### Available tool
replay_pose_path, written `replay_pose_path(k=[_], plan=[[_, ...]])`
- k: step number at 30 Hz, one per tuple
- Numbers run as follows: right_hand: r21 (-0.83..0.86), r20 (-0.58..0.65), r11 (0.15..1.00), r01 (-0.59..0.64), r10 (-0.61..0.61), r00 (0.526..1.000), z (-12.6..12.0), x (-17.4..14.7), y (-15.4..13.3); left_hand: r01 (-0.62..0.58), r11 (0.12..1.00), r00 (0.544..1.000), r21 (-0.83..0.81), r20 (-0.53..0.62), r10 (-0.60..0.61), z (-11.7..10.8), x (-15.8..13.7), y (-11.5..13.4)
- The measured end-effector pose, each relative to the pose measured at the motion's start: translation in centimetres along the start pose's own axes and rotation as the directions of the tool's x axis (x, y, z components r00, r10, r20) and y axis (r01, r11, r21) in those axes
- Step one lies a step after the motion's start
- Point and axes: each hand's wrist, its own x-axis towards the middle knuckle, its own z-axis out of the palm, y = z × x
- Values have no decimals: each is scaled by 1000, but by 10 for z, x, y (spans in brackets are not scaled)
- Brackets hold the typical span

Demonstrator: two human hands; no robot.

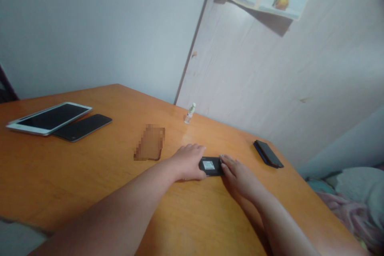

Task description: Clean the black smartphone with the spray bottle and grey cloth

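A flat black phone-like device [215, 172] with a white printed label facing up lies low over the wooden table [192, 216], right in front of me. My left hand [189, 162] grips its left end, thumb on the near edge and fingers over the far edge. At the other end my right hand [237, 171] is closed on the device, with fingertips at its right corner. Both hands partly cover its ends. Left of my left hand is a brownish pixelated patch [151, 142]; what it hides cannot be made out.
A small clear bottle [189, 114] stands near the table's back edge. To the left, a white-framed tablet [54, 117] lies beside a dark phone [85, 127]. Another dark phone [268, 154] rests near the right edge. Crumpled cloth [357, 204] lies beyond that edge.
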Motion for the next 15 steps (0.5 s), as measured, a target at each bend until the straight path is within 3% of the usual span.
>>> replay_pose_path(k=[2,8,10,12,15], plan=[[-1,-2,1000,-20,20,1000,1,0,-1,6,1000,1000,-1,-1,-6,0,0,0],[121,48,949,292,-299,953,2,1,-41,16,1000,1000,-24,-8,-16,0,-1,1],[86,53,967,242,-247,968,4,7,-34,15,1000,1000,-27,-8,-16,1,-1,0],[14,35,996,90,-90,995,6,12,-16,16,1000,1000,-19,-4,-16,2,0,-1],[-56,-1,993,-108,108,994,8,12,8,18,1000,1000,-2,9,-18,2,1,-1]])
